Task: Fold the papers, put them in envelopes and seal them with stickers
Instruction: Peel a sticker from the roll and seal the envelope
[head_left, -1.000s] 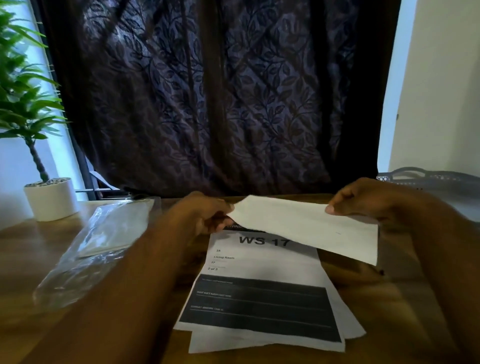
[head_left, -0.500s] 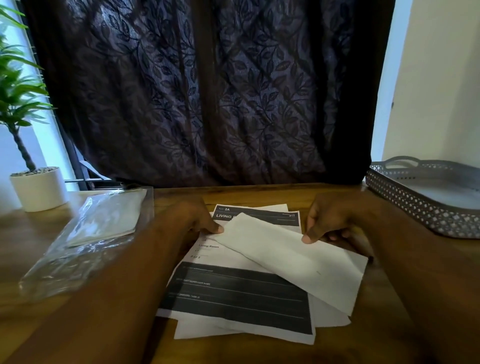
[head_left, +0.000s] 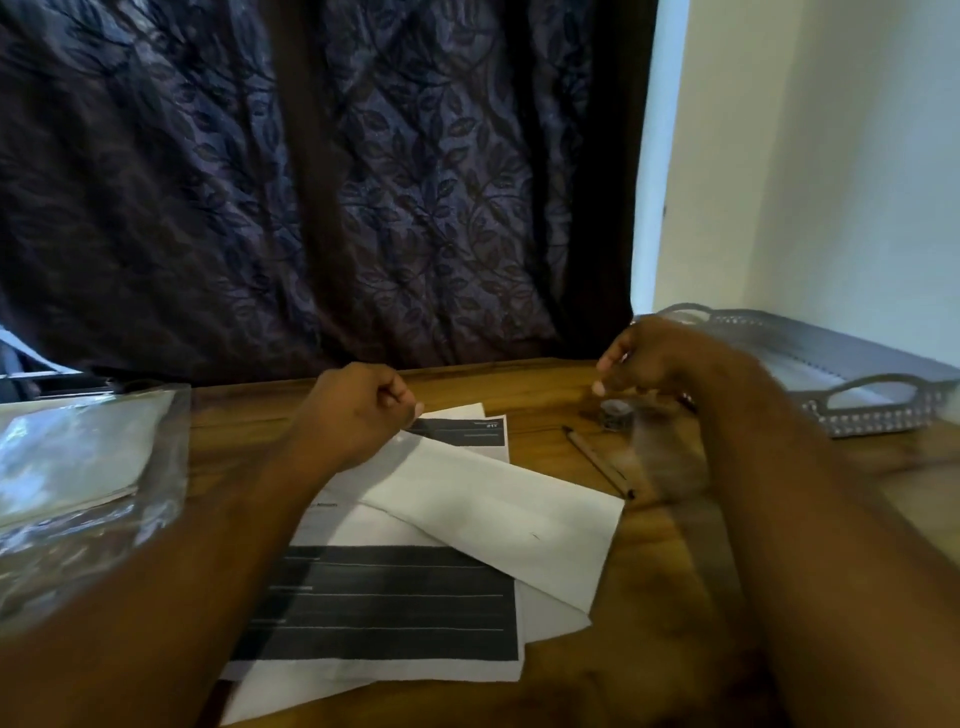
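1. The left hand (head_left: 358, 415) is closed into a loose fist. Its thumb and fingertips meet on the upper-left corner of a plain white oblong paper (head_left: 509, 509) and pinch it there.
2. Whether that white oblong paper is a folded sheet or an envelope cannot be told. It lies slantwise, its far corner under the left hand and its near right corner reaching past the sheets below onto the wood.
3. The right hand (head_left: 654, 358) hovers above the table, clear of the white oblong paper, with its fingers bent downward. It is smeared by motion, so I cannot tell whether it holds anything.
4. Under the white oblong paper lies a small pile of white printed sheets with a large dark grey block (head_left: 395, 603), fanned a little.
5. Just below the right hand sits a small dark round object (head_left: 615, 414), too blurred to identify. Beside it a thin dark pen (head_left: 597, 462) lies on the brown wooden table (head_left: 524, 379).
6. At the left edge rests a clear crinkled plastic bag with white contents (head_left: 88, 467).
7. At the far right stands a grey perforated tray with looped handles (head_left: 872, 423).
8. Behind the table hangs a dark purple curtain with a leaf pattern (head_left: 363, 182). To its right is a pale plain wall (head_left: 831, 182).
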